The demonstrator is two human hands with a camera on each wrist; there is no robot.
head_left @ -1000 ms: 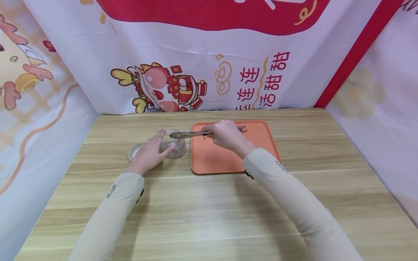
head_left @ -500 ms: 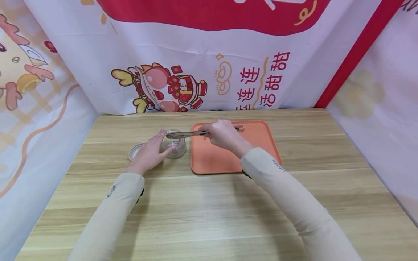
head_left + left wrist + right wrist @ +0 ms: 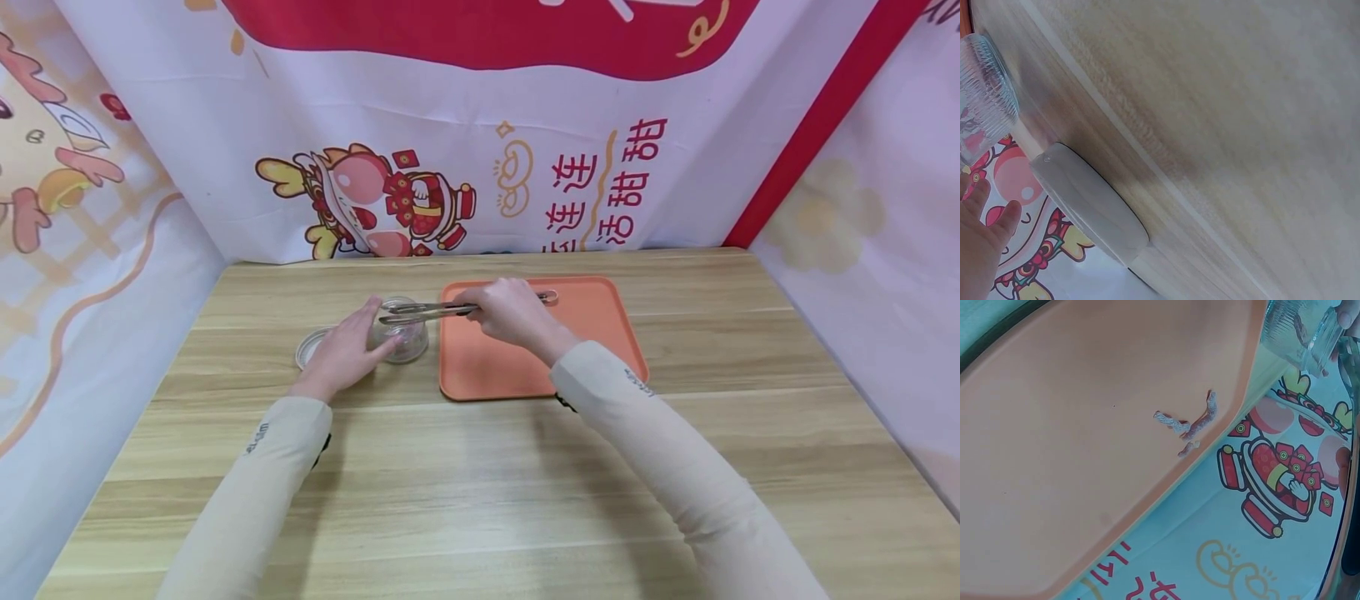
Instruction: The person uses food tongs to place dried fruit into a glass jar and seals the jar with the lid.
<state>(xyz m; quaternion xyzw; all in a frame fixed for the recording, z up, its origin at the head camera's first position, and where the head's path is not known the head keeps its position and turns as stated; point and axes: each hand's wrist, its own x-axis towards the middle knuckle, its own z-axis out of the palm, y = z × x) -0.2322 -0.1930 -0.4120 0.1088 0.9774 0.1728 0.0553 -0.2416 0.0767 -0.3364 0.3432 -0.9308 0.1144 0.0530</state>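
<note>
At the far side and on both flanks, the scene is enclosed by a white cloth (image 3: 480, 108) printed with red cartoon figures and lettering. In front of it a wood-grained table (image 3: 450, 492) is set, and pale sleeves (image 3: 660, 442) are reached across it from the near side. On the far part of the table, right of centre, an orange tray (image 3: 517, 371) is laid flat.

Over the tray's far left part, tongs (image 3: 427, 311) are gripped in the right hand (image 3: 506, 307), with fingers curled round the arms. The tongs are pointed left, their tips slightly parted above the mouth of a clear jar (image 3: 411, 343). The jar is stood upright just left of the tray, held between the thumb and fingers of the left hand (image 3: 345, 348).

Left of the jar, partly hidden by that hand, a pale lid (image 3: 1088, 203) is laid on the table. Smallest of all, whitish-purple pieces (image 3: 1205, 415) are scattered in the tray's far left corner; similar ones are seen inside the jar.
</note>
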